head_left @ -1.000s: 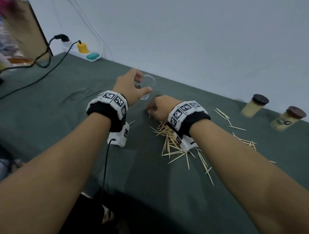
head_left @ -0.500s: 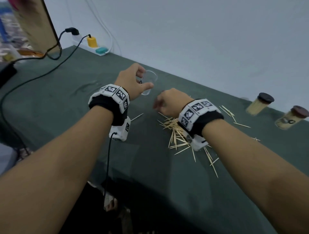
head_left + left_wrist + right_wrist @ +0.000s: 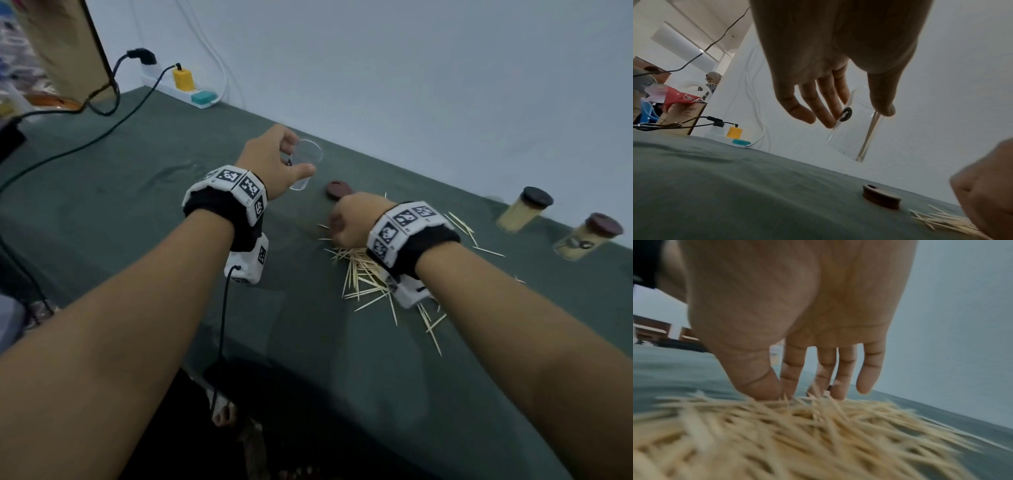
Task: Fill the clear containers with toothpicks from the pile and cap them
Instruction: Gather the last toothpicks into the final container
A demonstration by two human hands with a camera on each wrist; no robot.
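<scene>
The left hand (image 3: 270, 161) holds the clear container (image 3: 856, 128) tilted above the worktop (image 3: 137, 219), mouth ready, while the right hand (image 3: 352, 219), fingertips down, pinches into the toothpick pile (image 3: 797, 434) nearby.

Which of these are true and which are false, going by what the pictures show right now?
1. The left hand holds a clear container above the table. True.
2. That clear container is packed full of toothpicks. False: it is nearly empty, with only a toothpick or two showing inside in the left wrist view.
3. A brown cap lies loose on the green table. True.
4. The right hand grips the brown cap. False: its fingertips are down at the toothpick pile.
5. Two filled, capped containers lie near the wall. True.
</scene>
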